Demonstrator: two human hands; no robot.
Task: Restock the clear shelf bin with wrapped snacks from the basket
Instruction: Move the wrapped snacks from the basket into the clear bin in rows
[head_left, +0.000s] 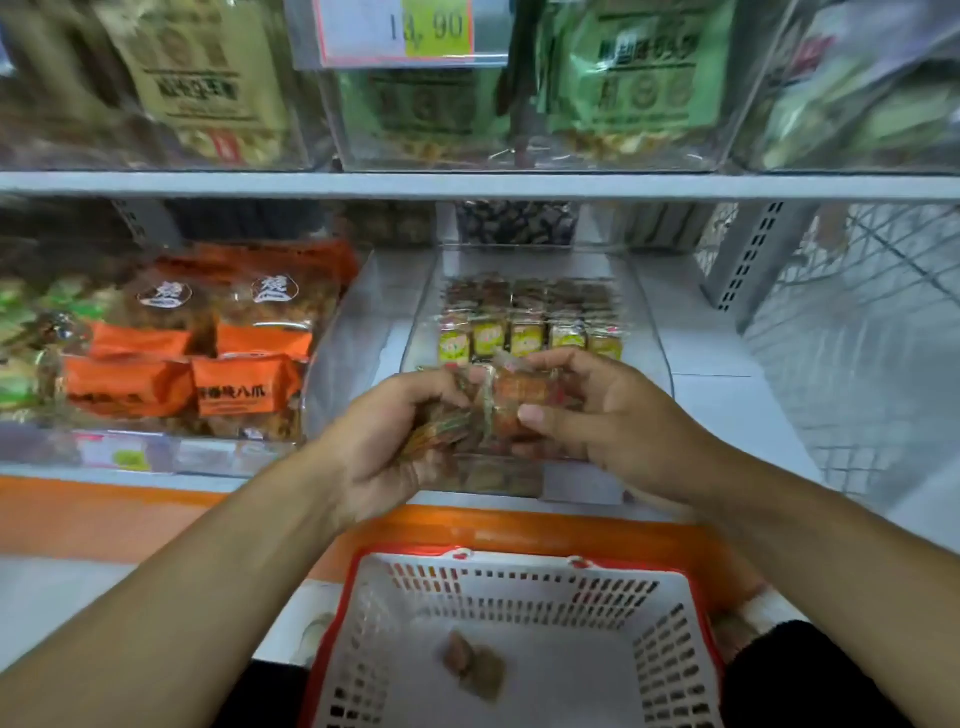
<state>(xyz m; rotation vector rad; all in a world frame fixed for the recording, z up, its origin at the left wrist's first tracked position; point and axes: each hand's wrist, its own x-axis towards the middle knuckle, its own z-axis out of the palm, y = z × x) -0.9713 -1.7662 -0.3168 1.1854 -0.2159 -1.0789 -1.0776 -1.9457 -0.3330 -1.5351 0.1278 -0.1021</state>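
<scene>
Slippage threatens: both hands, left hand (395, 441) and right hand (597, 415), fingers curled round a loose bundle of crinkly clear-wrapped snacks (483, 410) at the near lip of the clear plastic shelf bin (654, 332); strays may drop into the white slotted basket (519, 577).

Both hands (395, 436) (613, 421) grip wrapped snacks (498, 410) over clear bin (649, 332); basket (519, 577) below.

Hands cover most of the wrapped snacks (496, 410); labels blurred.

The price tag (400, 31) reads, seemingly, "13,90"; other print is blurred.
</scene>
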